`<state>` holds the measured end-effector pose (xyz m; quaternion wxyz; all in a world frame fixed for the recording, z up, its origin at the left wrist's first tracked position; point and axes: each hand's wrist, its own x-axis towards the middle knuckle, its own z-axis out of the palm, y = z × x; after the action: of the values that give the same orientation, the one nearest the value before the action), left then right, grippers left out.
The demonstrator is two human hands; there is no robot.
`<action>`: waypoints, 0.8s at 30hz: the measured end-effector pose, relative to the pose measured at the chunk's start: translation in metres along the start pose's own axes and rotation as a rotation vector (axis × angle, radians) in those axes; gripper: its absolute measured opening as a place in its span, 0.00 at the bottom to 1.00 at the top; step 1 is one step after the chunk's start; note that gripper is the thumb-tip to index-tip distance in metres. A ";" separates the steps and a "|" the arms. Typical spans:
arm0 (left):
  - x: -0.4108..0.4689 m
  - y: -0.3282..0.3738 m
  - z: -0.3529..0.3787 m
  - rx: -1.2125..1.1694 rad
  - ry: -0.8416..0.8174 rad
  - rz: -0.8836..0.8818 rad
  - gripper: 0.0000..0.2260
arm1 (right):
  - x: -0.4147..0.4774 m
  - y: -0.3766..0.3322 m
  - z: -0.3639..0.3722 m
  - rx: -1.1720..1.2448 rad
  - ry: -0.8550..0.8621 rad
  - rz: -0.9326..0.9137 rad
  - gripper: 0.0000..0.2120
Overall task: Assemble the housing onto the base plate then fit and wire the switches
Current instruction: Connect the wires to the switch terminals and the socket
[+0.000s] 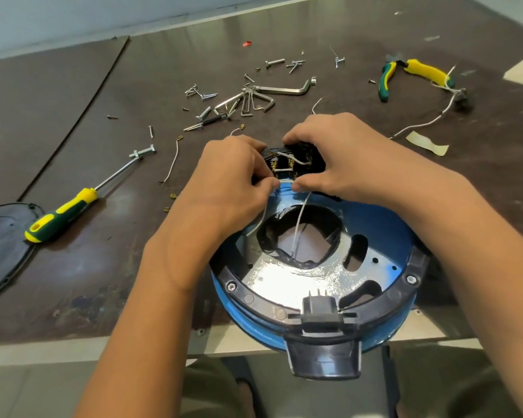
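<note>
A round blue housing (pixel 384 224) with a black inner ring (pixel 375 300) and a black handle (pixel 323 357) sits at the table's near edge. At its far rim is a black switch block (pixel 287 164) with white wires on its terminals. My left hand (pixel 227 182) pinches a white wire (pixel 298 224) that runs down into the housing's centre hole. My right hand (pixel 335 155) grips the switch block from the right, thumb against the same wire. A black round base plate (pixel 0 245) lies at the far left.
A yellow-green screwdriver (pixel 64 212) lies left of the housing. Several bolts, screws and hex keys (pixel 248 98) are scattered behind the hands. Yellow-green pliers (pixel 417 73) with a wired part lie at the back right. A loose white wire (pixel 172 161) lies left of my hands.
</note>
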<state>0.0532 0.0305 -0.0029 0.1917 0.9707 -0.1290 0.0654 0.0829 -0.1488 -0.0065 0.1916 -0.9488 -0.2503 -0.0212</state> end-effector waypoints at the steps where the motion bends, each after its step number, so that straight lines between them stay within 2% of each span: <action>1: 0.000 0.000 0.000 0.002 0.003 -0.003 0.06 | 0.000 0.000 0.000 0.005 0.002 0.002 0.31; 7: -0.002 0.000 0.001 -0.008 -0.003 -0.007 0.06 | 0.000 0.000 0.000 0.018 0.016 0.003 0.28; 13: -0.003 -0.001 0.001 -0.034 -0.001 -0.012 0.04 | 0.000 -0.001 0.000 0.008 -0.006 0.004 0.31; 24: -0.001 -0.001 0.001 -0.017 0.018 -0.001 0.04 | -0.001 0.002 -0.001 0.008 -0.027 -0.017 0.31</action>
<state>0.0523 0.0308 -0.0045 0.2009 0.9686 -0.1272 0.0729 0.0834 -0.1515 -0.0064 0.1916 -0.9461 -0.2611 -0.0090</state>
